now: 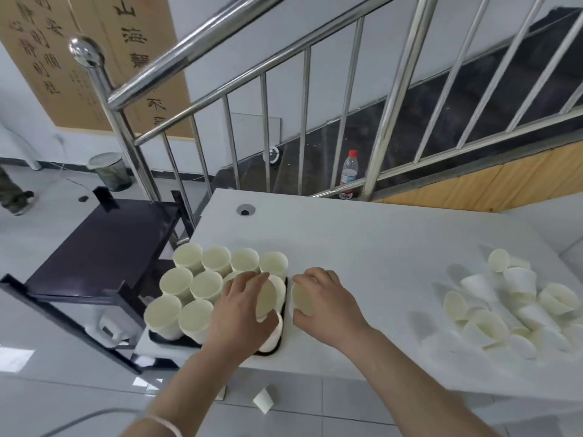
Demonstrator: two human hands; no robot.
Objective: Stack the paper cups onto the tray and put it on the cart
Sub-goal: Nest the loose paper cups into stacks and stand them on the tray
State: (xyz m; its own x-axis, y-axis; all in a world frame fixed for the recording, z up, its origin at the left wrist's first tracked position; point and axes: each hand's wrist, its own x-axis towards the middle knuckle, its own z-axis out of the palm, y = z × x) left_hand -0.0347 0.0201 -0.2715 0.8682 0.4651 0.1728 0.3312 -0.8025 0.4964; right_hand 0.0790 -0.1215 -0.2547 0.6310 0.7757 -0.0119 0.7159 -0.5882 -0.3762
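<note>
A dark tray [273, 351] sits at the left end of the white table [362, 234], packed with several upright white paper cups [195, 287]. My left hand [239, 307] grips a tilted cup [266, 299] over the tray's right side. My right hand [325, 302] holds another tilted cup [302, 298] just right of the tray's edge. A loose pile of paper cups [511, 305] lies on the table's right part. The black cart [104, 247] stands left of the table.
A steel stair railing [132, 152] rises behind the table and cart. A plastic bottle [348, 173] stands behind the table. One cup [263, 402] lies on the floor under the table's front edge. A bin [110, 170] and a person's leg [12, 197] are far left.
</note>
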